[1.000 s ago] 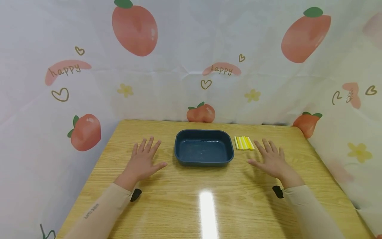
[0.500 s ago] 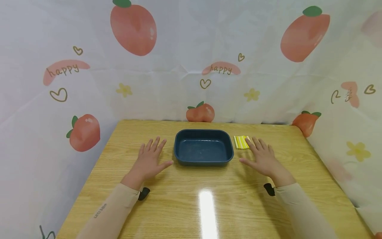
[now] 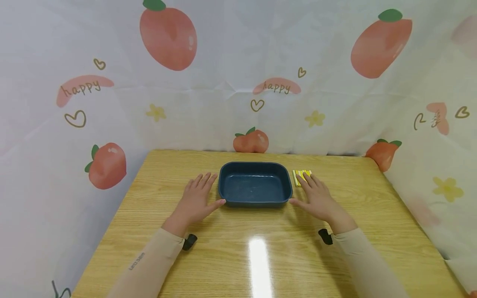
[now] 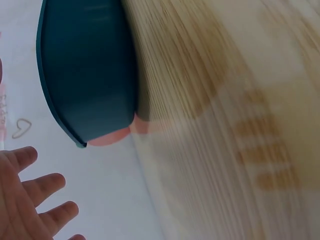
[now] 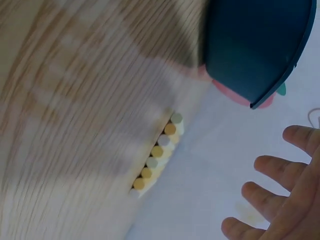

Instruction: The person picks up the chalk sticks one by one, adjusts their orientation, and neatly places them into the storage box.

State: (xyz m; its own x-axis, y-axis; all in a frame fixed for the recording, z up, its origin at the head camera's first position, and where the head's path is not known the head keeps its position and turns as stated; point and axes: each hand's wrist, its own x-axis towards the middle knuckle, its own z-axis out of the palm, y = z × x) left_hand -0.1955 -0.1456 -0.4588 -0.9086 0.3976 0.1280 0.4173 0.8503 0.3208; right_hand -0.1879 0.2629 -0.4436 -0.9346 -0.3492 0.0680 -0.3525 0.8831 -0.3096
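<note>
A dark blue rectangular tub [image 3: 255,186] with rounded corners stands on the wooden table, nothing inside it. My left hand [image 3: 195,203] is spread at its left side, thumb tip right by the near left corner. On the other side my right hand [image 3: 317,200] is spread too, its thumb close to the near right corner. Both hands hold nothing. Beyond the right fingers lies a row of yellow and white chalk sticks [image 5: 157,151], partly covered by those fingers in the head view. The wrist views show the tub's outer wall [image 4: 90,70] with the fingers [image 4: 45,190] apart from it.
The wooden table [image 3: 231,248] reaches back to a white cloth [image 3: 216,107] printed with peaches, hearts and flowers, which also hangs at both sides. A bright light reflection lies on the near tabletop.
Both hands have moved inward toward the tub, the left one to the right and the right one to the left. The right fingers now overlap the chalk. Tub and chalk have stayed put.
</note>
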